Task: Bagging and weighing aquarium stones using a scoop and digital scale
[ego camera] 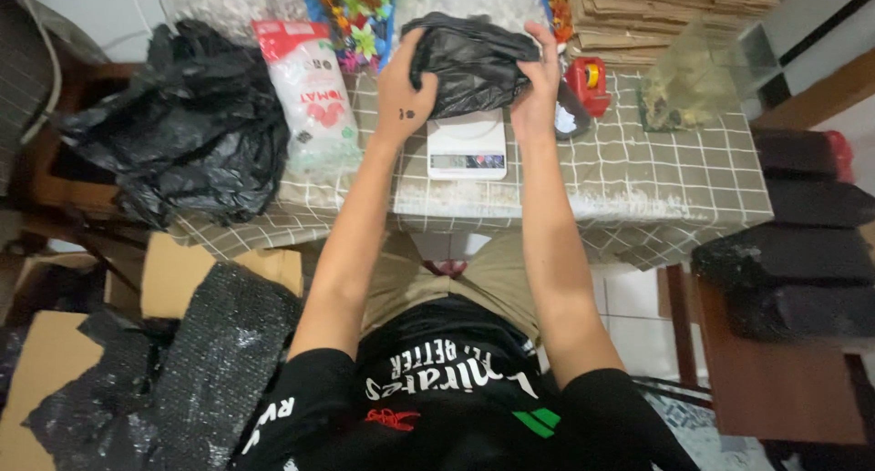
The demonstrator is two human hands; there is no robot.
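A: Where's the black bag [474, 61]?

B: Just above the white scale [467, 145], at the table's far side.

A: Grip?

B: Left hand [407, 81] and right hand [540, 87] clasp its sides. I'd settle it centred, then release.

The black plastic-wrapped bundle [474, 61] sat above the small white digital scale [467, 146], held between the left hand [407, 84] on its left side and the right hand [540, 88] on its right. The scale stood on the table covered with a checked cloth [656, 175], near its front edge. Left of the scale lay the clear plastic bag with red print [314, 93], and left of that a heap of crumpled black plastic bags [173, 125] at the table's left end. Just right of the right hand stood the red tape dispenser [588, 81]. Behind it, at the table's back, rose a stack of flat brown cardboard [665, 6]. Below the table's left end lay black bubble wrap [200, 362] on cardboard boxes [173, 275].
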